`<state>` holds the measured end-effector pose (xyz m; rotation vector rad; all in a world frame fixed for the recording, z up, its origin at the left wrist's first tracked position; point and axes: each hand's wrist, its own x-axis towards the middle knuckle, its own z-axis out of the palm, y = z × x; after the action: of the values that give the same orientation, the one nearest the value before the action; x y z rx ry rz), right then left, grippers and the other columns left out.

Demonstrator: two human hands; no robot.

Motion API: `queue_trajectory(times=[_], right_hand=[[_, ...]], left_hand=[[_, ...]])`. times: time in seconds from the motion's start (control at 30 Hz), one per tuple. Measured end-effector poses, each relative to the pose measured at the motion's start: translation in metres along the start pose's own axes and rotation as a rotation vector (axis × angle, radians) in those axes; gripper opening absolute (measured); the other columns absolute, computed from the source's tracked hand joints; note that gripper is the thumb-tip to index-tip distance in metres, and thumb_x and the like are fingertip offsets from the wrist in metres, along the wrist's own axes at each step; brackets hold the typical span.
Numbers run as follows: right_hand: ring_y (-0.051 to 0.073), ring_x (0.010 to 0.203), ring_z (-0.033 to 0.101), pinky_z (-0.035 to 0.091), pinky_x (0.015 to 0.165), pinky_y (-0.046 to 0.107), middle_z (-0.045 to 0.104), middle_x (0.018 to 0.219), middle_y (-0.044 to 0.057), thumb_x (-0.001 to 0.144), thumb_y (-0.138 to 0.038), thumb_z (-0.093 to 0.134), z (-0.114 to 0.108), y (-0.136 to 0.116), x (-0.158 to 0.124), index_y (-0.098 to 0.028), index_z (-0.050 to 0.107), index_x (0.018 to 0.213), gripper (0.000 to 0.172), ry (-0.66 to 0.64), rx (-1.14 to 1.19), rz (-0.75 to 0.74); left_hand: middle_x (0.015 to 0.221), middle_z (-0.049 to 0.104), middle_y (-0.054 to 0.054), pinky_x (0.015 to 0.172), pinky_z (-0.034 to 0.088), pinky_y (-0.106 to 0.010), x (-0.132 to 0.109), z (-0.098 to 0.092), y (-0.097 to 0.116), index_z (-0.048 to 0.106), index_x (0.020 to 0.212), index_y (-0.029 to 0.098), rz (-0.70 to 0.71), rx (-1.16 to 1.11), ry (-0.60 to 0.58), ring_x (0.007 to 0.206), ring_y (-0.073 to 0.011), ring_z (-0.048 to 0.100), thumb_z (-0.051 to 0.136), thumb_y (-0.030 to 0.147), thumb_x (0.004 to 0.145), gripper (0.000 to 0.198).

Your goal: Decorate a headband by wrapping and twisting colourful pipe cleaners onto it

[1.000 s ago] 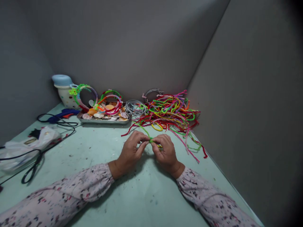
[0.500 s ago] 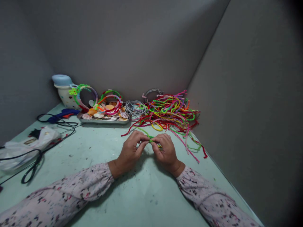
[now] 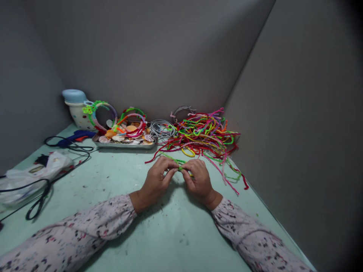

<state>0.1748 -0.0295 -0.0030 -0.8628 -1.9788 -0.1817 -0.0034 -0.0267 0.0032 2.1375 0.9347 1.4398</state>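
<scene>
A green pipe cleaner [image 3: 180, 168] is pinched between the fingertips of both hands, just above the middle of the table. My left hand [image 3: 157, 176] grips it from the left, thumb and index finger closed. From the right, my right hand [image 3: 199, 181] holds it the same way, its fingertips almost meeting the left ones. A loose green length runs up and left behind the left fingers. Something yellow shows a little under the right fingers, mostly hidden. Beyond the hands lies a tangled pile of colourful pipe cleaners [image 3: 205, 130].
A metal tray [image 3: 124, 145] of shells, with wrapped hoops on it, stands at the back. Beside it are coiled grey wire [image 3: 162, 129] and yellow-handled scissors [image 3: 188, 152]. At left are a cup [image 3: 78, 109], a blue glue gun [image 3: 72, 139], a black cable [image 3: 47, 185] and a plastic bag [image 3: 36, 173].
The loose green length behind my fingers has shifted slightly lower. Both hands keep nearly the same place and pinch.
</scene>
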Motion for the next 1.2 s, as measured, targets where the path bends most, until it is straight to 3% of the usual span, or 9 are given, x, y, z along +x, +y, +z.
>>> queue_trajectory(times=[0.4,1.2], right_hand=[[0.022,0.087,0.056,0.041,0.080,0.039,0.065,0.086,0.006,0.091,-0.020,0.052,-0.0015,0.0074,0.0003,-0.020,0.058,0.095,0.007,-0.073,-0.050,-0.033],[0.022,0.089,0.057,0.040,0.080,0.039,0.066,0.088,0.006,0.093,-0.022,0.051,0.0006,0.0089,-0.0007,-0.020,0.059,0.096,0.009,-0.097,-0.068,-0.026]], left_hand=[[0.092,0.061,-0.004,0.082,0.045,-0.031,0.0002,0.0003,0.0002,0.063,0.095,0.018,-0.024,0.029,-0.028,0.090,-0.0166,0.055,0.055,0.016,0.091,0.009],[0.088,0.060,-0.004,0.079,0.044,-0.031,0.0008,-0.0007,-0.0001,0.064,0.091,0.018,-0.055,0.071,-0.050,0.085,-0.0168,0.055,0.053,0.020,0.092,0.011]])
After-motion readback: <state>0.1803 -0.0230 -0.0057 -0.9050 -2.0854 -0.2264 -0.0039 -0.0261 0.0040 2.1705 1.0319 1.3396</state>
